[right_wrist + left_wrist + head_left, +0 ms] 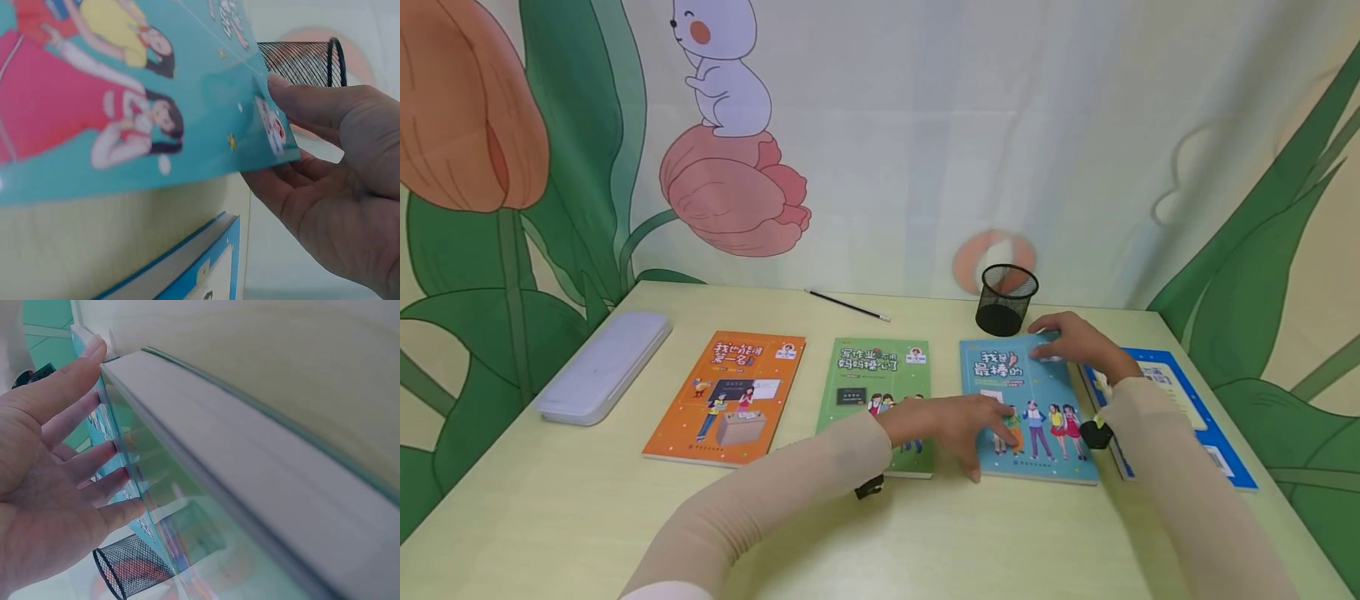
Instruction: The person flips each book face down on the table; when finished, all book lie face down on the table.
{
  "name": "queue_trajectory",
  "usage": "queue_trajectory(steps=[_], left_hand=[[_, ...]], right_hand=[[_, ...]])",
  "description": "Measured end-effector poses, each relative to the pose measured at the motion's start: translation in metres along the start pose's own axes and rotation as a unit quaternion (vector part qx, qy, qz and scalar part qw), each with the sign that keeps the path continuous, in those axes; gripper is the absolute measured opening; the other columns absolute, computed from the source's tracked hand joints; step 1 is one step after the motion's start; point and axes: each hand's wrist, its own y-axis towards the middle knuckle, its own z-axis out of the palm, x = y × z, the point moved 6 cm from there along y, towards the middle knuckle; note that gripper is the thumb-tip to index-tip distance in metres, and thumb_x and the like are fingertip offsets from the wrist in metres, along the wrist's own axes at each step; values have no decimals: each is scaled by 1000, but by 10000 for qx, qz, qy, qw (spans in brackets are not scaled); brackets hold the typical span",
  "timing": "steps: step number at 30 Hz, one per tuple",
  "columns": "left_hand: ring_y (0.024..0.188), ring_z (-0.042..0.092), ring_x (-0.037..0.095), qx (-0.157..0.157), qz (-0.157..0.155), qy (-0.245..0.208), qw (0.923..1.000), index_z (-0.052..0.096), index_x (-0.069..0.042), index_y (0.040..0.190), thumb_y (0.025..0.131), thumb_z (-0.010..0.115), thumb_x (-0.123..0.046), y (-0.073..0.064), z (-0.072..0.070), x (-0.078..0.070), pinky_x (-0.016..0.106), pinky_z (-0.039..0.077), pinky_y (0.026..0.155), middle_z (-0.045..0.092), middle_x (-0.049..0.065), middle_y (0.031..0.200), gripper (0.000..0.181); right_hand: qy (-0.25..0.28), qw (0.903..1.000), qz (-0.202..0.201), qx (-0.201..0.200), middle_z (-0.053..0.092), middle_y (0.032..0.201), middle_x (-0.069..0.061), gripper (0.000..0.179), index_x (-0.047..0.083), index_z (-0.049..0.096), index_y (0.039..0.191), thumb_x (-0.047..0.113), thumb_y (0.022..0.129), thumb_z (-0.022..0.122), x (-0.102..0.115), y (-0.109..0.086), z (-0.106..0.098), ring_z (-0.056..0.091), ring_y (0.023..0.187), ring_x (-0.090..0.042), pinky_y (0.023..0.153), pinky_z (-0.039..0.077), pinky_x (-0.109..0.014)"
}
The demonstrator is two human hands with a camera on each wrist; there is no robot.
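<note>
A light blue book (pixel 1033 383) with cartoon figures on its cover lies at the right of centre. My right hand (pixel 1075 342) grips its upper right corner; the right wrist view shows the thumb at the book's edge and the other fingers (pixel 275 187) partly hidden behind the corner. My left hand (pixel 958 425) reaches over the lower left of the same book, fingers extended onto its cover and thumb near its bottom edge. Beneath the left wrist is a green book (pixel 842 408), its page edge close to that hand in the left wrist view.
An orange book (pixel 737 400) and a pale pencil case (pixel 606 367) lie to the left. A pencil (pixel 847 306) and a black mesh pen holder (pixel 1004 300) are at the back of the table (pixel 970 542). A dark blue book (pixel 1187 408) lies partly under the right forearm.
</note>
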Motion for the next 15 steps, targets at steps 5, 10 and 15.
queue_trajectory(steps=[5,10,15], left_hand=[[151,28,24,-3,35,0,10000,55,-30,144,79,86,-30,1,-1,1,37,30,121,30,2,165,72],[152,27,23,18,21,-23,10000,55,-30,144,79,86,-30,1,0,1,36,29,122,29,1,165,72],[152,27,22,8,-21,-21,10000,55,-31,144,78,86,-30,2,0,2,36,30,121,29,0,165,73]], right_hand=[[474,9982,321,194,48,141,-32,55,-4,47,142,21,97,66,-11,-7,-4,54,120,-44,101,50,-56],[1017,9928,449,455,49,139,-33,69,2,32,153,24,97,66,-20,-13,-5,62,110,-36,97,54,-50],[1806,9792,471,795,46,140,-36,79,9,15,160,19,99,63,-28,-18,-4,67,103,-28,88,59,-45]])
